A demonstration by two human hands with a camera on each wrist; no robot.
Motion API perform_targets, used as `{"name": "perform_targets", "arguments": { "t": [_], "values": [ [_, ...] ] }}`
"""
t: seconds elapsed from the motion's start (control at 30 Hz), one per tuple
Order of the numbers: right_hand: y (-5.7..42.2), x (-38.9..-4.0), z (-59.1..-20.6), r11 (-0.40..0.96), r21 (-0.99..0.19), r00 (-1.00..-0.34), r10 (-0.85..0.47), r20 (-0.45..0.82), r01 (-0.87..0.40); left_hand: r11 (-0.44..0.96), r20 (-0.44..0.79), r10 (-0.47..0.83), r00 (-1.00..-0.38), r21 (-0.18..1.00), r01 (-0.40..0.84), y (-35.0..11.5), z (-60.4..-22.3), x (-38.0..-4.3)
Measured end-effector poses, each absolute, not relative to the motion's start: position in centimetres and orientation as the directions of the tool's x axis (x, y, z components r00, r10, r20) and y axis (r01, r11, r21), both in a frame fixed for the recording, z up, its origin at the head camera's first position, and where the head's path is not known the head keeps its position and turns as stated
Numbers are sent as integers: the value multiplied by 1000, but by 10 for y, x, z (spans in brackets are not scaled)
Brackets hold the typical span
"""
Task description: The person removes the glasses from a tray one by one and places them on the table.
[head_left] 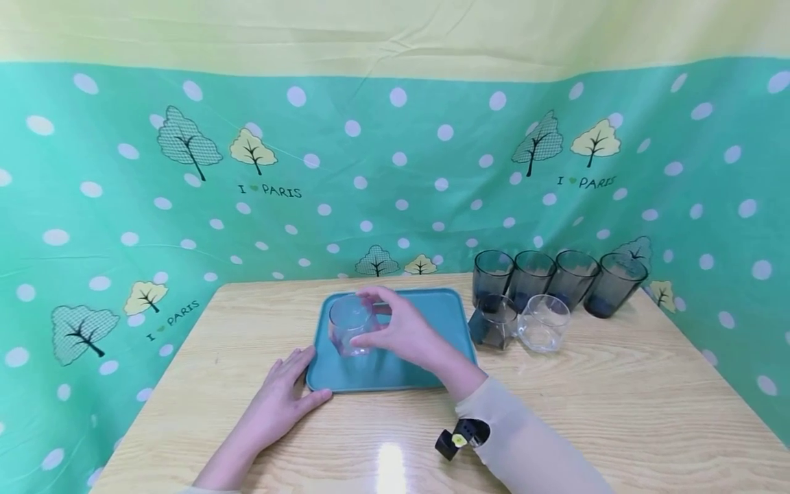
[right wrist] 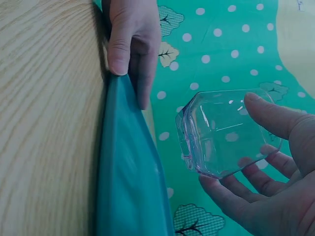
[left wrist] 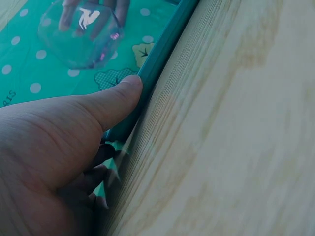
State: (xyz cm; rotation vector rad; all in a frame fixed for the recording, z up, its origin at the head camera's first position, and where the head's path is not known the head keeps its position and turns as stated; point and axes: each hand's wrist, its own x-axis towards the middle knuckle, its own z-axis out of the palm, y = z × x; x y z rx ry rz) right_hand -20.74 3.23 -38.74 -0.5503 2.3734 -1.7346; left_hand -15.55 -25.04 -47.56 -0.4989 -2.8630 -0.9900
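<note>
My right hand (head_left: 398, 326) holds a short clear glass (head_left: 350, 317) over the left part of a blue-green tray (head_left: 395, 372). In the right wrist view the thumb lies on one side of this clear glass (right wrist: 221, 130) and the fingers on the other, with its thick faceted base facing away from the palm. The front left corner of the tray sits between the thumb and fingers of my left hand (head_left: 280, 398). Its thumb touches the front rim; its fairly straight fingers lie along the left side, partly hidden in the left wrist view.
Right of the tray, several tall dark grey glasses (head_left: 575, 278) stand in a row. Before them are a short grey glass (head_left: 494, 326) and another short clear glass (head_left: 544, 326). A polka-dot cloth (head_left: 395, 206) hangs behind the wooden table (head_left: 555, 425).
</note>
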Motion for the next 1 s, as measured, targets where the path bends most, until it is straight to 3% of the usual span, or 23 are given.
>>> {"name": "perform_targets", "arguments": {
  "t": [0.43, 1.0],
  "values": [
    [73, -192, -349, 327, -920, -943, -314, 109, -215, 740, 165, 275, -947, 592, 317, -252, -477, -155],
    [154, -169, -327, 387, -905, -967, -242, 84, -176, 733, 156, 276, -948, 604, 313, -253, -478, -155]
  ]
}}
